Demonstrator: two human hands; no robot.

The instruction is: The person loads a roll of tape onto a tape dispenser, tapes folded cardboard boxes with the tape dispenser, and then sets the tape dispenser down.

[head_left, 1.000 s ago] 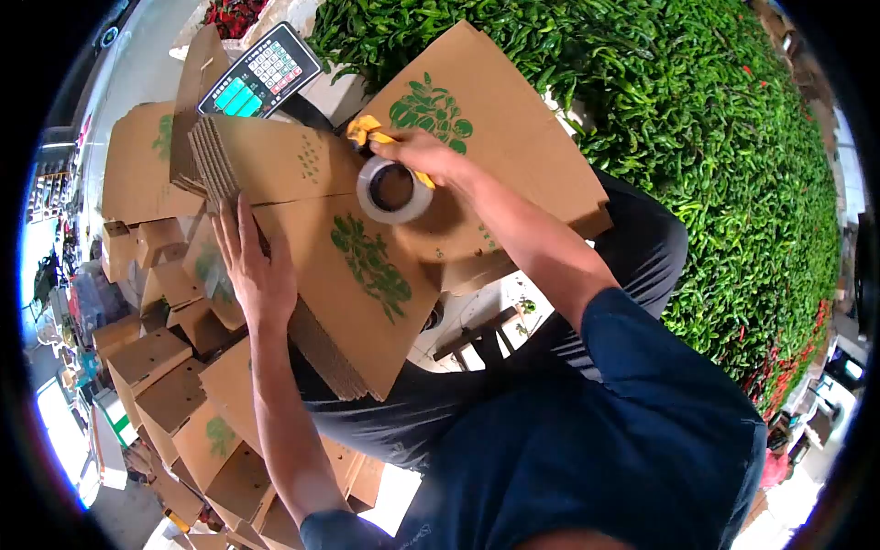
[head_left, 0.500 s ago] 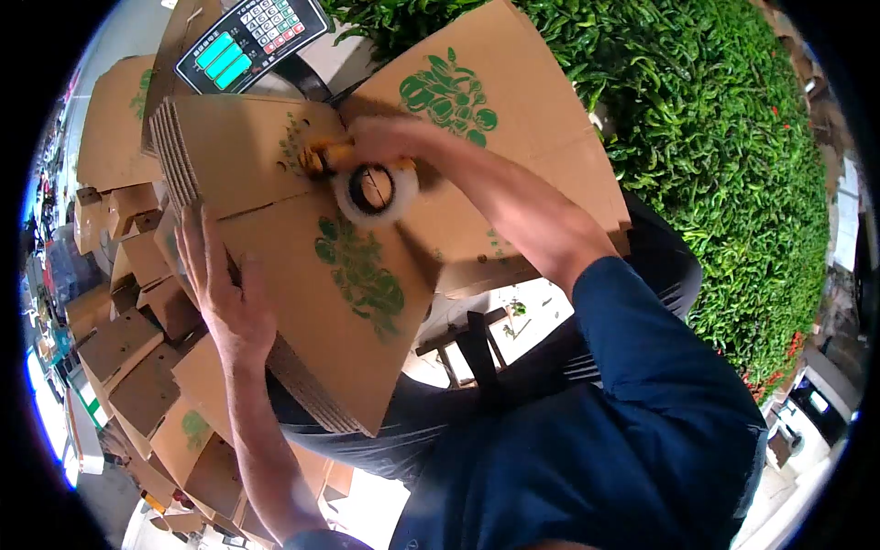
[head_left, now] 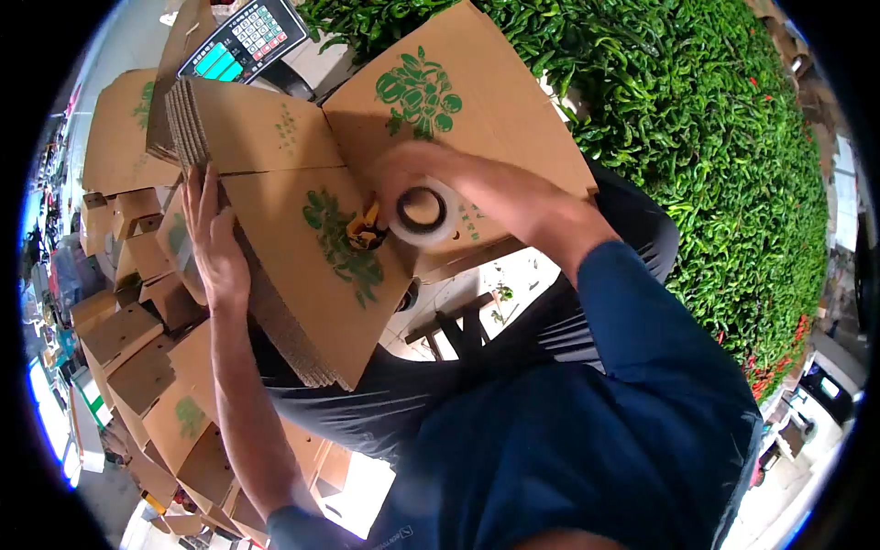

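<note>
Heaped green chili peppers point(head_left: 678, 137) beside printed cardboard cartons point(head_left: 266, 206).
The right hand point(head_left: 403, 174) (blurred from here) grips a tape dispenser point(head_left: 367, 229) over the cartons; the left hand point(head_left: 218, 257), open, touches their edge.

Bright, hard light washes over the cardboard point(head_left: 275, 202) and makes the green peppers point(head_left: 715, 183) shine, while a soft shadow lies beside the person's right hand point(head_left: 401, 176). Motion blur smears that hand and slightly softens the tape dispenser point(head_left: 367, 231). The pale floor point(head_left: 359, 490) burns out to white (the dark shirt point(head_left: 550, 449) keeps little detail). The wide lens bends the edges, which end in black, with bluish fringes.
</note>
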